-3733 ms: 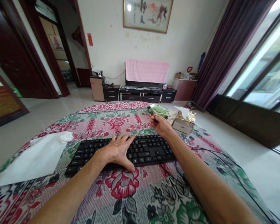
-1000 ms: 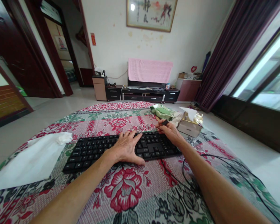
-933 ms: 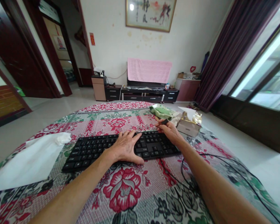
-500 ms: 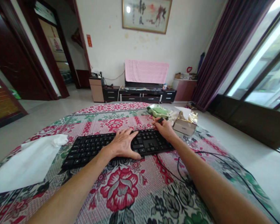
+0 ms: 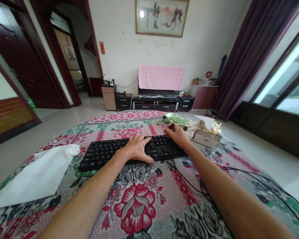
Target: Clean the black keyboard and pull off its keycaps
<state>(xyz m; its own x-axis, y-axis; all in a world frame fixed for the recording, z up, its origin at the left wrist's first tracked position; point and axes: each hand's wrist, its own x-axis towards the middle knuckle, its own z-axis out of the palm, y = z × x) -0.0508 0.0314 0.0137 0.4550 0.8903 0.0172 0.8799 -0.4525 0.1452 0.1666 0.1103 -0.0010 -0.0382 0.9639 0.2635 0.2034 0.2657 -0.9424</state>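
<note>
Keyboard (image 5: 161, 146): flat on the tablecloth (image 5: 137, 205); middle keys hidden beneath the left hand (image 5: 137, 149).
Left hand: laid across the keys, fingers spread apart; underside out of sight.
Right hand (image 5: 177, 135): clamped on a small black object (image 5: 171, 126), above the keyboard's far right corner; mostly covered by fingers, kind hard to make out.
Cable (image 5: 181, 175): out from the keyboard's near edge, then lost under the right forearm (image 5: 216, 182); link to the cords (image 5: 260, 175) farther right impossible to see.
White sheet (image 5: 37, 177): left of the keyboard, cut off by the left edge.
Green packet (image 5: 175, 120): just beyond the right hand; print too small to read.
Tissue box (image 5: 207, 137): right of the packet, near the right hand.
Towel (image 5: 161, 77): hung over a dark panel (image 5: 159, 91), hiding most of it.
</note>
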